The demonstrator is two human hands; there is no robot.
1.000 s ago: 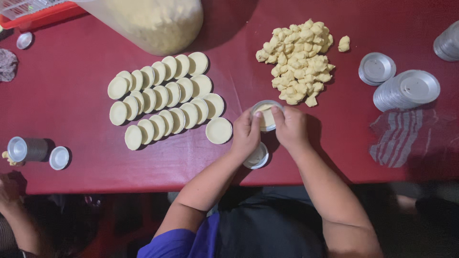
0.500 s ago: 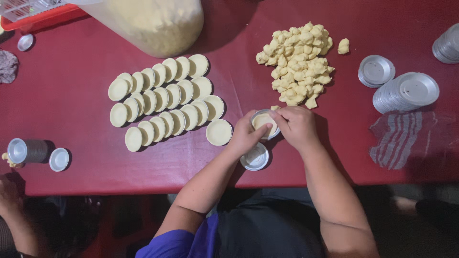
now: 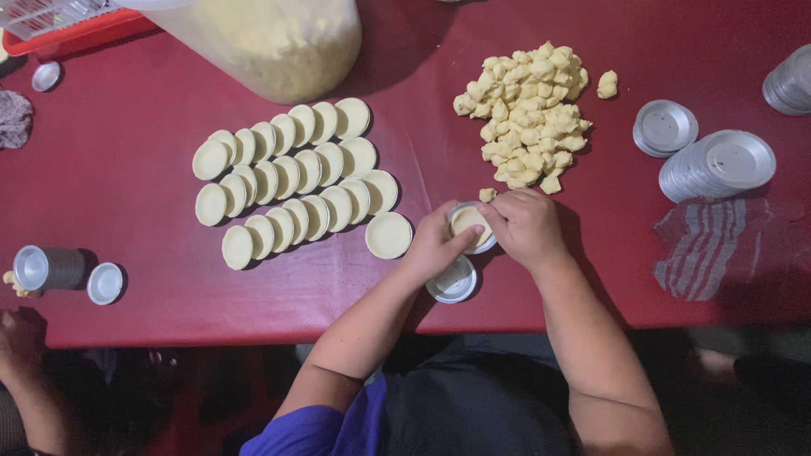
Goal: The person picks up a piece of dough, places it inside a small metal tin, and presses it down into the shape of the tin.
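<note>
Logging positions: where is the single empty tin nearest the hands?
In the head view, the empty tin sits near the table's front edge, just below the left hand.

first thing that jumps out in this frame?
Both hands, left hand and right hand, meet at mid-table around a small round metal tart tin lined with pale dough. Left of them lie three overlapping rows of dough-lined tart tins on the dark red table. Above the hands sits a loose heap of pale yellow dough lumps, with stacked empty silver tins at the right.
</note>
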